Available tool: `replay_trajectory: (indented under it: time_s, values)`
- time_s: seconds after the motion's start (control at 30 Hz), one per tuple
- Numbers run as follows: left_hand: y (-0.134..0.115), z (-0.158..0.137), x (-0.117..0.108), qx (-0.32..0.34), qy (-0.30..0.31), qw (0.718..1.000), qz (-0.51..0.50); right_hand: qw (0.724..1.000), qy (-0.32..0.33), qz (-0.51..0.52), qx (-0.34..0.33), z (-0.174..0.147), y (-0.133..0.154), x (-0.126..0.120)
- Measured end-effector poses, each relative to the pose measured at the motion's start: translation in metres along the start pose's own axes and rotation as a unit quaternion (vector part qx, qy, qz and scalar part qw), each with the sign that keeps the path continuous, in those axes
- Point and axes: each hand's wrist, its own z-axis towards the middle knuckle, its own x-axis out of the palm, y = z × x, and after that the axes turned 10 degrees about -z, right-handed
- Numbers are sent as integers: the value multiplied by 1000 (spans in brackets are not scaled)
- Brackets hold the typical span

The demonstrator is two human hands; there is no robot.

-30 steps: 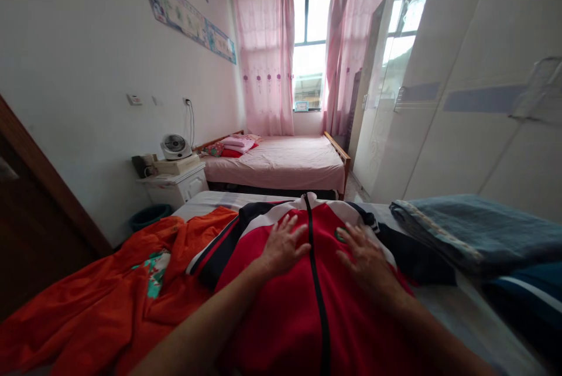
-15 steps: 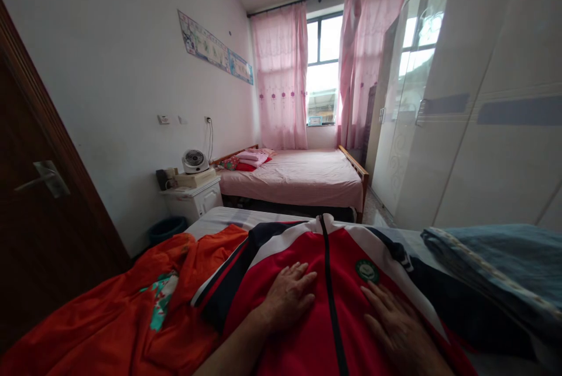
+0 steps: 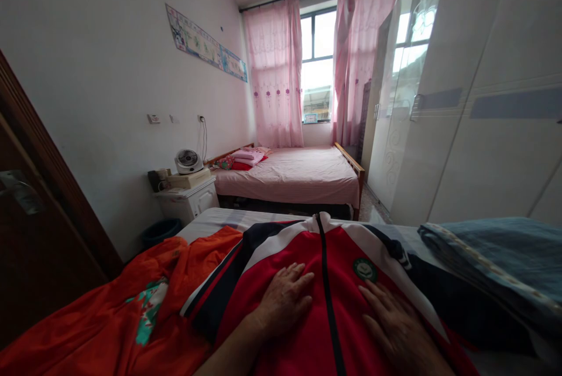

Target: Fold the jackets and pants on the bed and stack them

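Observation:
A red, white and navy zip-up jacket (image 3: pixel 302 314) lies spread out, front side up, its black zipper closed down the middle and a round green badge on the chest. Flat on the red cloth left of the zipper rests my left hand (image 3: pixel 285 294), fingers spread. Right of the zipper, just below the badge, my right hand (image 3: pixel 395 320) lies on the jacket with its fingers stretched out. Neither hand grips anything. Beside the jacket's left sleeve is a crumpled orange garment (image 3: pixel 109 306) with a green and white print.
Folded blue-grey cloth (image 3: pixel 500 259) lies at the right of the near bed (image 3: pixel 215 218). Behind stand a pink-covered bed (image 3: pixel 298 177) and a white nightstand (image 3: pixel 193 197) carrying a small fan (image 3: pixel 188 160). A white wardrobe (image 3: pixel 439 159) lines the right; a brown door (image 3: pixel 39 235) is at left.
The camera view has shifted slightly, so the room sits a little further left and up. Both hands stay on the jacket in nearly the same places.

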Motion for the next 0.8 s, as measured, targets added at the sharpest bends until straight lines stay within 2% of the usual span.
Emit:
replay_trajectory:
  time_s: [0.27, 0.47, 0.8]
  values:
    - [1, 0, 1, 6, -5, 1000, 2, 1000, 0, -17, -10, 2, -1, 2]
    - [2, 0, 2, 8, -6, 1000, 2, 1000, -23, -12, -12, 1, -3, 7]
    - [-3, 0, -1, -4, 2, 1000, 2, 1000, 2, -12, -6, 0, 0, 1]
